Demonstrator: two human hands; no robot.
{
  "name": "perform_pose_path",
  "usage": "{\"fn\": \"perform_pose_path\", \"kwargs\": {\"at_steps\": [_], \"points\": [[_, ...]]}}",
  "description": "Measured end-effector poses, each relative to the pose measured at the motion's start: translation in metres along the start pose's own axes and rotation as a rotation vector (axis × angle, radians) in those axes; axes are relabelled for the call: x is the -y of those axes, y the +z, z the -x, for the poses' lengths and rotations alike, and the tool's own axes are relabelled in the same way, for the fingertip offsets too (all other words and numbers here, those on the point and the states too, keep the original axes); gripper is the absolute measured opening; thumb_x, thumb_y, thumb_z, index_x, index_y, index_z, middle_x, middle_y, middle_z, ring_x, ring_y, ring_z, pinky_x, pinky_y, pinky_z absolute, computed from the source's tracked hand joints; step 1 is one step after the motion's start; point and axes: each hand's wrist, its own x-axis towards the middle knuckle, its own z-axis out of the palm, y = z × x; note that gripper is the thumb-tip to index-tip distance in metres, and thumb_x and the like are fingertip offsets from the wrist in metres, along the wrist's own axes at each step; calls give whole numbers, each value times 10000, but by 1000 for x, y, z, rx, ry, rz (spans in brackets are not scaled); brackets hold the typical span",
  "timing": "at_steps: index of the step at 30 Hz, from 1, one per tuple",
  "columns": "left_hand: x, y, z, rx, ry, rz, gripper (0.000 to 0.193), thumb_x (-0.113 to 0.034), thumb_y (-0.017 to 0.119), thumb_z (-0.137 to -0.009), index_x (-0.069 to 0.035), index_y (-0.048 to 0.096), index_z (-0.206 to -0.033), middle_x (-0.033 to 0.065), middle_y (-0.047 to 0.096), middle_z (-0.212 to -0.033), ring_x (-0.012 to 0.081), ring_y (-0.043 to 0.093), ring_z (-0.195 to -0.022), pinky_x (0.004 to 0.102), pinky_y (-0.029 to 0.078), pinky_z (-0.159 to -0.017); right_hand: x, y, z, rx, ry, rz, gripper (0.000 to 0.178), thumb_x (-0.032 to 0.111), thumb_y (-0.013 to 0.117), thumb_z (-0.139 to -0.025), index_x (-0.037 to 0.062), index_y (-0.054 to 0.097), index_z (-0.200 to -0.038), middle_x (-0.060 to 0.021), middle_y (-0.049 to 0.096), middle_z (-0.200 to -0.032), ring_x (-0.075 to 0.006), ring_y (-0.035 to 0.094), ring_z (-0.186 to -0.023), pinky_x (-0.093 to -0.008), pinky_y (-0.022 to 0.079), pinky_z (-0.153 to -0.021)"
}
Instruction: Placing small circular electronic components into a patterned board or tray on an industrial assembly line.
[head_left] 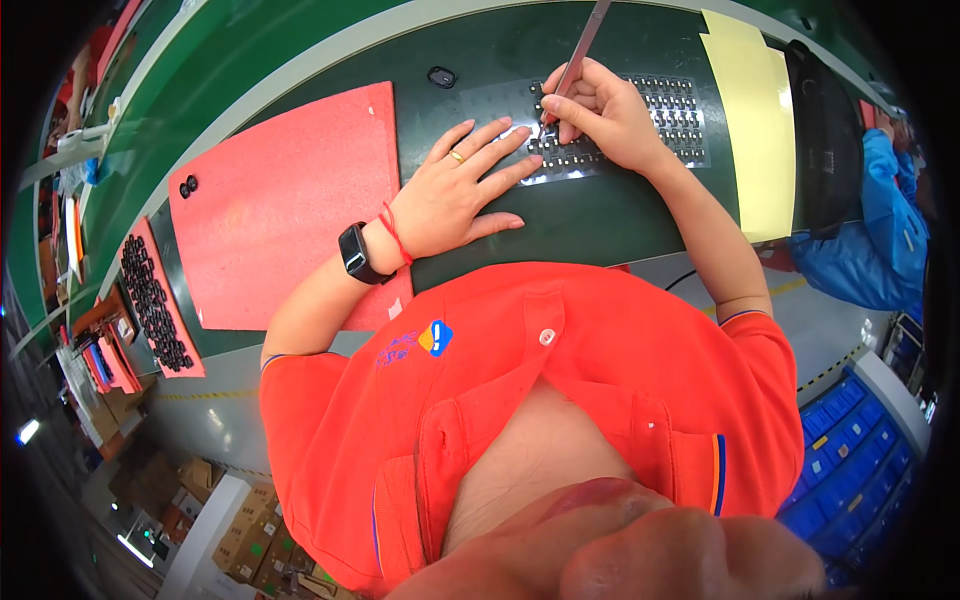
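Note:
My right hand [610, 115] pinches slim metal tweezers [586, 42], whose lower end points down at a clear sheet [700, 152]. Rows of small black parts [672, 108] with pale spots sit on that sheet, and my right hand covers some of them. Flat and with its fingers spread, my left hand [450, 190] rests with its fingertips at the sheet's left edge and grips nothing. A black oval piece [441, 76] lies on the green tabletop [560, 220] beyond my left hand. The tweezers' tips are too small to make out.
Left of my left hand lies a pink foam sheet [290, 220] bearing two small black pieces [189, 186]. Farther left, many black parts [155, 300] cover a pink strip. Yellow paper [755, 130] and a black bag [825, 140] lie right, with blue material [885, 220] beyond.

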Motion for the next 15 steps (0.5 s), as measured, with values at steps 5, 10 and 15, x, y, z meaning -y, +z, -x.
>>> {"fn": "perform_pose_path", "kwargs": {"at_steps": [5,10,15], "points": [[0,-2,-1,-4,-3,5,595,-456,607,-853,-141,485,-1343,123,416,-1412,297,339,-1346,471,255,-1106,1,-5,-5,8,30,-36,152,74,618,-906,10,552,-1027,-78,651,-820,-80,595,-616,-193,468,-565],[-2,-7,-1,3,12,15,603,-425,625,-847,-140,469,-1356,129,408,-1415,303,344,-1343,475,264,-1101,-3,-5,-3,-7,-13,-150,142,84,619,-906,17,558,-1015,-88,653,-811,-80,575,-568,-189,455,-545],[-4,-13,3,69,25,-9,618,-405,641,-838,-162,451,-1374,136,383,-1436,311,340,-1347,478,270,-1098,-4,-7,-6,39,2,-261,157,116,630,-903,17,564,-1006,-91,656,-791,-83,568,-530,-183,443,-524]]}}
